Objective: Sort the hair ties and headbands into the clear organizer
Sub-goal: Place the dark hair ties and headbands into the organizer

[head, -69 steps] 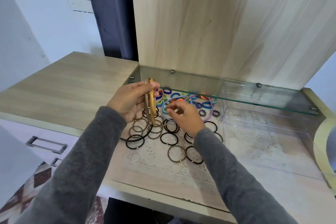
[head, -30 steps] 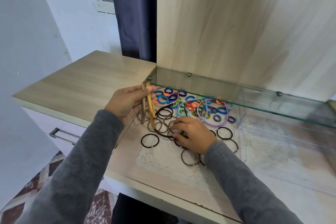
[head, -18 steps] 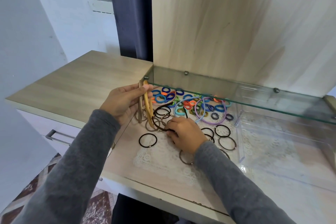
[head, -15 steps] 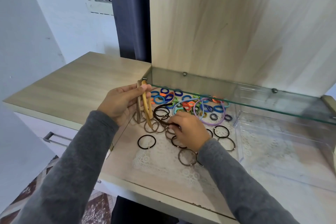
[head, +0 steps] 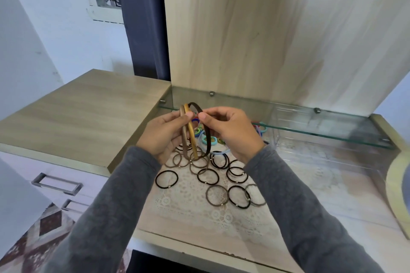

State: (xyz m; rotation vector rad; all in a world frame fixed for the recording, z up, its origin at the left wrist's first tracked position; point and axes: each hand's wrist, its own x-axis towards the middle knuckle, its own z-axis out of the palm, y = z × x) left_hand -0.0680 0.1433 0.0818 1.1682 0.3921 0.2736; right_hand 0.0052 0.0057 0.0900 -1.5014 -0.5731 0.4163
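My left hand (head: 163, 135) grips two headbands upright, a taupe one (head: 184, 139) and a mustard one (head: 192, 139). My right hand (head: 230, 132) pinches a dark brown headband (head: 205, 128) and holds it against the other two. Below the hands, several black and brown hair ties (head: 213, 175) lie scattered on the lace mat (head: 188, 204). Coloured hair ties (head: 199, 132) and a light blue headband (head: 218, 152) lie partly hidden behind my hands. The clear organizer (head: 328, 153) stands to the right under the glass shelf.
A glass shelf (head: 310, 126) runs across just above the desk surface, with a wooden back panel (head: 277, 35) behind it. A raised wooden top (head: 84, 113) with drawers lies to the left. A pale yellow rounded object (head: 397, 188) sits at the right edge.
My right hand lifted the dark brown headband off the desk and brought it up against the two headbands in my left hand. The view shifted slightly.
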